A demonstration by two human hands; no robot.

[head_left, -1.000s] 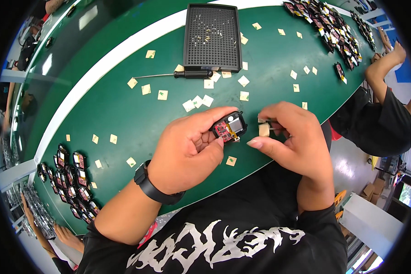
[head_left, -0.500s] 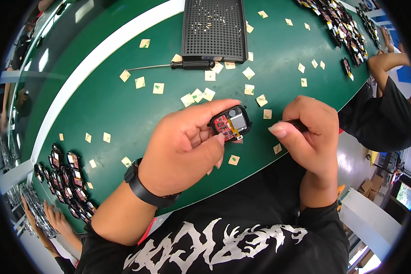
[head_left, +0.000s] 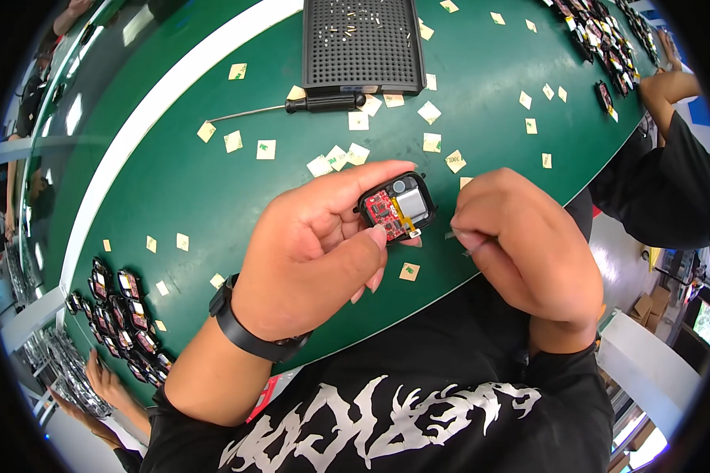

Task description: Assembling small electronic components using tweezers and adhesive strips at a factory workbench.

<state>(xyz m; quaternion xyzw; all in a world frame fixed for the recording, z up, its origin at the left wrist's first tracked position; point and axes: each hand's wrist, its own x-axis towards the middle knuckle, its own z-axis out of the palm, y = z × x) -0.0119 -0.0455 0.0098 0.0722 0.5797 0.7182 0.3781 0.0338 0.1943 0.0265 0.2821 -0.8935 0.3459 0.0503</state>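
Observation:
My left hand [head_left: 312, 252] holds a small black watch housing [head_left: 397, 208] by its edges, fingers along the far side and thumb at the near left corner. Its open face shows a red circuit board, a silver block, a round grey part and a yellow flex strip with a pale connector at its end. To the right of the housing, apart from it, my right hand [head_left: 521, 244] is closed with its fingertips pinched together. A thin greyish piece peeks out at the fingertips; the hand hides the rest, so its kind does not show.
Beyond the hands, a black perforated tray [head_left: 363, 55] holds tiny metal pieces. A black-handled screwdriver [head_left: 323, 103] lies before it. Pale adhesive squares [head_left: 266, 150] dot the green table. Similar housings are piled left [head_left: 122, 323] and far right [head_left: 599, 43]. Other people's arms [head_left: 670, 91] reach in at both sides.
My right hand has turned over, knuckles upward, and moved slightly left toward the housing. My left hand still holds the housing at nearly the same place. The view has shifted slightly.

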